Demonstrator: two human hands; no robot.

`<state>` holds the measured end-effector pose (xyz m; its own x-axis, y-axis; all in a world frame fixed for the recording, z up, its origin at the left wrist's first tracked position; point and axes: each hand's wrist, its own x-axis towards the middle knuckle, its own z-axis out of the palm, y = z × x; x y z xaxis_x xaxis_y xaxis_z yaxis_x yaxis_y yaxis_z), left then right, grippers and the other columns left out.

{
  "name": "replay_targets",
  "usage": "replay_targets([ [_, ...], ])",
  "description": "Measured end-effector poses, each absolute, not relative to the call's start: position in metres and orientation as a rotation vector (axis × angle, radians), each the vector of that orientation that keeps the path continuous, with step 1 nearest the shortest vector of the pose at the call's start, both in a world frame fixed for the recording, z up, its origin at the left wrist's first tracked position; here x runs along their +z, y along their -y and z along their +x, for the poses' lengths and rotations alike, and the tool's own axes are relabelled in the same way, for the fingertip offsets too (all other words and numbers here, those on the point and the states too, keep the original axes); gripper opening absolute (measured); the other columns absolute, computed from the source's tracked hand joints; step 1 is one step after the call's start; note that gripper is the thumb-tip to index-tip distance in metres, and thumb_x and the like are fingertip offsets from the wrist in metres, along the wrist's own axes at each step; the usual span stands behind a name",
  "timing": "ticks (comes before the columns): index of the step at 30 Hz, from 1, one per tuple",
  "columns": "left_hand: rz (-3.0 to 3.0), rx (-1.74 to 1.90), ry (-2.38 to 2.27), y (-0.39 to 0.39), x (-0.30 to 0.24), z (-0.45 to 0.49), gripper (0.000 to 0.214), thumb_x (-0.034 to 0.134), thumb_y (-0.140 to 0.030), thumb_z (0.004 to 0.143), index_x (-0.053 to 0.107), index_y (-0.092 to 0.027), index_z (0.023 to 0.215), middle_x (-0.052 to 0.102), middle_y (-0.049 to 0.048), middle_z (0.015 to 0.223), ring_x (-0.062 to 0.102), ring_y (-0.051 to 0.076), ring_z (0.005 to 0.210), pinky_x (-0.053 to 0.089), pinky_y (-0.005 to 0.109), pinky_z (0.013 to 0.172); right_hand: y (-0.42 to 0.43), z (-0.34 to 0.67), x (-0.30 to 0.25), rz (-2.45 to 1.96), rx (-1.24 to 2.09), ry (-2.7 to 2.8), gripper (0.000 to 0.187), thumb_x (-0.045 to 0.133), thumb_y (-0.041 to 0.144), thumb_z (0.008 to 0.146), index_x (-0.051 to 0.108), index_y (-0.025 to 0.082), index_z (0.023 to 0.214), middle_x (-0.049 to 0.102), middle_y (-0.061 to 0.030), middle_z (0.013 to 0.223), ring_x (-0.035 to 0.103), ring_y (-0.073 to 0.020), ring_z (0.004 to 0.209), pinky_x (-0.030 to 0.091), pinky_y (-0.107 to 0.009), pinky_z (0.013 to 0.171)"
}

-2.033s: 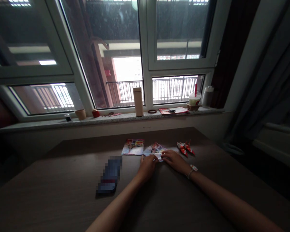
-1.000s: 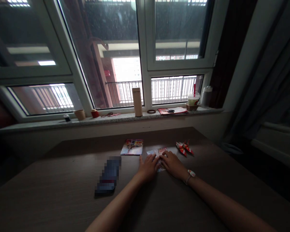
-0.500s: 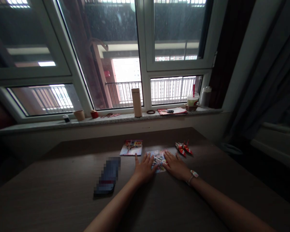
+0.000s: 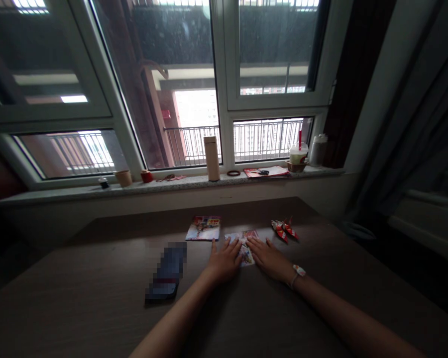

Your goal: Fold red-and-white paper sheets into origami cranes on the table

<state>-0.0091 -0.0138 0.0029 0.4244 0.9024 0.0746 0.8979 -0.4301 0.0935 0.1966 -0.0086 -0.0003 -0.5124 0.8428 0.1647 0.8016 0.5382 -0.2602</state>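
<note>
A small square of colourful printed paper (image 4: 248, 254) lies flat on the dark wooden table. Across its left side rests my left hand (image 4: 224, 259), fingers spread and lying flat. My right hand (image 4: 271, 257), with a bracelet (image 4: 299, 270) at the wrist, lies flat over the paper's right side, its fingertips close to those of the left. Both hands are open and cover part of the sheet. Just beyond the left fingertips sits a stack of printed paper (image 4: 203, 228). To the right of the sheet stand two red-and-white folded paper figures (image 4: 284, 230).
A dark, pixelated flat object (image 4: 168, 273) lies left of my left arm. Along the windowsill (image 4: 164, 185) stand a tall beige flask (image 4: 211, 159), a paper cup (image 4: 123, 178), a drink cup with a red straw (image 4: 297, 154) and a grey bottle (image 4: 318, 150). Scissors (image 4: 263, 172) rest on red papers there.
My right hand has slid a little to the left over the paper, nearer to my left hand. More of the sheet's upper right shows now. My left hand has barely moved.
</note>
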Motion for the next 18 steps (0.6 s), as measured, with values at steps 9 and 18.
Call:
replay_targets([
  [9, 2.537, 0.206, -1.904, 0.0161, -0.0036, -0.0091, 0.069, 0.015, -0.062, 0.096, 0.036, -0.025, 0.150, 0.030, 0.0096, 0.159, 0.017, 0.033, 0.149, -0.004, 0.073, 0.112, 0.0135, 0.1933, 0.0045, -1.639, 0.176, 2.489, 0.061, 0.023, 0.041, 0.099, 0.032, 0.011, 0.151, 0.022, -0.0144, 0.160, 0.019, -0.0269, 0.149, 0.014, -0.051, 0.120],
  [18, 2.477, 0.349, -1.845, 0.0170, 0.0020, -0.0103, 0.065, 0.032, -0.063, 0.094, 0.036, -0.030, 0.149, 0.026, 0.0107, 0.161, 0.012, 0.037, 0.149, -0.004, 0.077, 0.108, 0.0127, 0.1958, -0.0037, -1.631, 0.166, 2.397, 0.064, 0.032, 0.044, 0.098, 0.036, 0.005, 0.148, 0.023, -0.0223, 0.158, 0.016, -0.0320, 0.149, 0.010, -0.055, 0.120],
])
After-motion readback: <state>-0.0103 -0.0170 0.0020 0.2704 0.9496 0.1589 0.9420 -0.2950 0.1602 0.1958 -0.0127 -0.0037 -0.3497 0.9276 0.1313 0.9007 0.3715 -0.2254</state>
